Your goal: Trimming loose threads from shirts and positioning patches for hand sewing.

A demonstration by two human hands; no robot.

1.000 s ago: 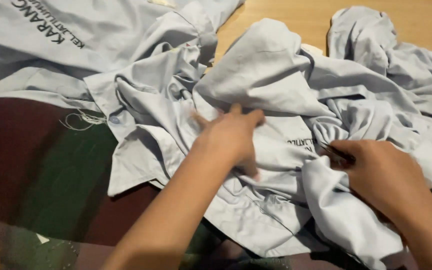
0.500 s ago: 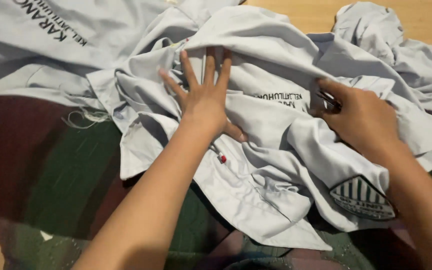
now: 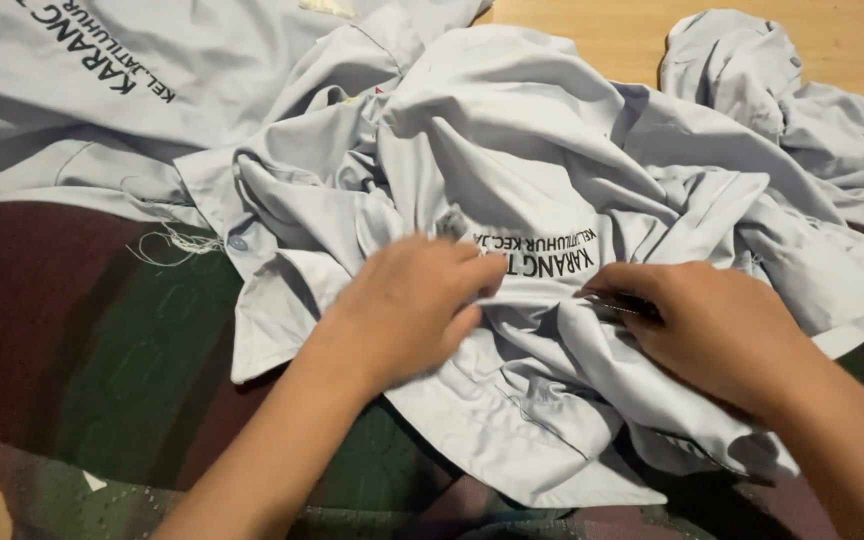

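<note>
Fabric of a crumpled pale grey shirt (image 3: 552, 200) is pinched by the left hand (image 3: 407, 305); just beside it, the right hand (image 3: 712, 325) is closed on a fold. Nothing is folded yet; more grey garments (image 3: 72, 90) lie beyond the left hand.

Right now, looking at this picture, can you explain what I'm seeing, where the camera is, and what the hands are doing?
The camera sits on a person's head and looks down, so both arms coming in from the bottom are that person's own. The left hand grips a fold of a crumpled pale grey shirt with dark printed lettering. The right hand pinches the same shirt and holds something thin against the cloth; I cannot tell what it is. More pale grey garments lie around it. Underneath is a dark red and green patterned cloth on a wooden surface.
</note>
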